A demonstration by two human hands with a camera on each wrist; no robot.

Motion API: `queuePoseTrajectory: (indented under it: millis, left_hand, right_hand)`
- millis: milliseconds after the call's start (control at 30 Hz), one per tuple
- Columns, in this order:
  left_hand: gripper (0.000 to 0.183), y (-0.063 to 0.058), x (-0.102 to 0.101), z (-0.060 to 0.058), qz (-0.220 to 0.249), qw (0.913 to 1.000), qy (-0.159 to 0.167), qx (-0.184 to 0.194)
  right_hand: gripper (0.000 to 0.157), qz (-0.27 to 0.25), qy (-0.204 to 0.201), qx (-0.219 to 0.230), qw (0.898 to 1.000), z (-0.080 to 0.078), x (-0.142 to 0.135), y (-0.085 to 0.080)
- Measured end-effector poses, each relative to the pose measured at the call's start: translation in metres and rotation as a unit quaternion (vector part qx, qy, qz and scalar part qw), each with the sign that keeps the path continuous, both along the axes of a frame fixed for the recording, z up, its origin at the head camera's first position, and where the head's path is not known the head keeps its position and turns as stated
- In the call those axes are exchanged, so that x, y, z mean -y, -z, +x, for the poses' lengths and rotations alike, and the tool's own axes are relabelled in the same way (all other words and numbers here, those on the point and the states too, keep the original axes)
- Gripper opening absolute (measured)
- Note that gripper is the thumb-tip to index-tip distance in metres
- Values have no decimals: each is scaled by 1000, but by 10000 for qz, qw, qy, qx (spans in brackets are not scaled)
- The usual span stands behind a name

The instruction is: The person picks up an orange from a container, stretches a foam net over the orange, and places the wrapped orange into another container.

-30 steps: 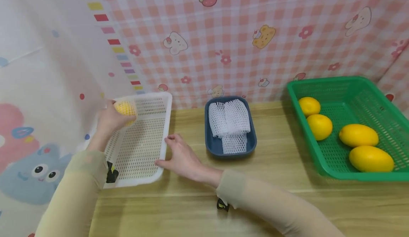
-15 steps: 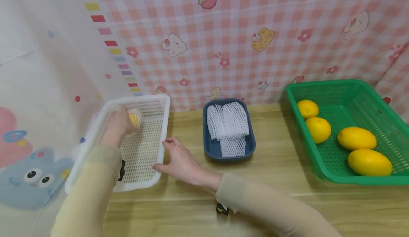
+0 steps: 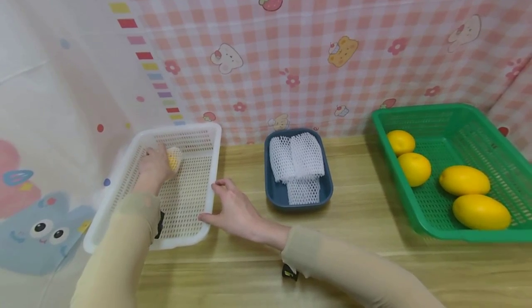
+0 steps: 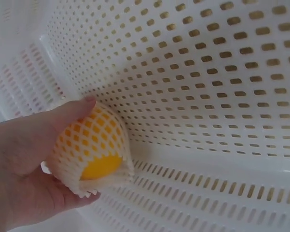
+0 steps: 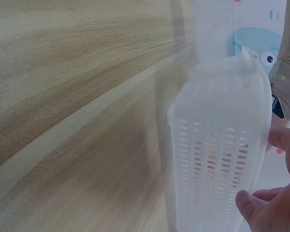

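Observation:
My left hand (image 3: pixel 154 164) is down inside the white plastic basket (image 3: pixel 213 169), at its back left. It holds a yellow oval fruit (image 4: pixel 102 166) in a white foam net sleeve (image 4: pixel 94 135), thumb on top and fingers below. The fruit's bare yellow end shows at the sleeve's opening, and the sleeve lies close to the basket's perforated floor in the left wrist view. My right hand (image 3: pixel 238 211) holds the basket's right rim, its thumb over the edge and its fingertips (image 5: pixel 246 200) against the outer wall.
A dark blue tray (image 3: pixel 299 205) in the middle holds several white foam net sleeves (image 3: pixel 306 155). At the right, a green basket (image 3: pixel 415 215) contains several loose yellow fruits (image 3: pixel 464 180). A checked curtain (image 3: pixel 257 86) hangs behind the wooden table (image 3: pixel 357 169).
My left hand has carried the sleeved fruit from the white basket's back left rim down and right into it. My right hand stays at the rim.

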State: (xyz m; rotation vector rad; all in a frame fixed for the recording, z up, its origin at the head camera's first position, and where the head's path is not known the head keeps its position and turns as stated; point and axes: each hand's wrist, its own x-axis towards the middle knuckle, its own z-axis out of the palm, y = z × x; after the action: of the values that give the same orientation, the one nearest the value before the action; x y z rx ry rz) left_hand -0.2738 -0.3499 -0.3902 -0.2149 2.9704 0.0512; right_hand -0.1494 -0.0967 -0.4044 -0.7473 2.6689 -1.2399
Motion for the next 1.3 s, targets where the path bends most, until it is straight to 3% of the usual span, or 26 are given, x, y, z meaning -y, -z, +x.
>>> queuePoseTrajectory:
  millis: [333, 567, 867, 1000, 1100, 1300]
  left_hand:
    - [90, -15, -6, 8, 537, 9981, 19, 291]
    - [79, -29, -12, 13, 606, 9966, 342, 447]
    - [85, -36, -13, 20, 629, 9965, 326, 451]
    - [86, -47, -27, 29, 794, 9961, 369, 117]
    - [85, -55, -43, 41, 1187, 9911, 407, -456]
    - [77, -63, -69, 72, 2131, 9606, 564, -1693]
  right_hand:
    - [76, 182, -63, -61, 9998, 0, -2, -3]
    - [77, 297, -89, -70, 9995, -2, -6, -5]
    - [78, 333, -220, -187, 9990, 5, -21, -18]
    - [76, 315, -341, -283, 9985, 9, -33, -26]
    - [75, 335, -361, -446, 9978, 12, -46, -31]
    - [74, 336, -281, -894, 9950, 18, -78, -42]
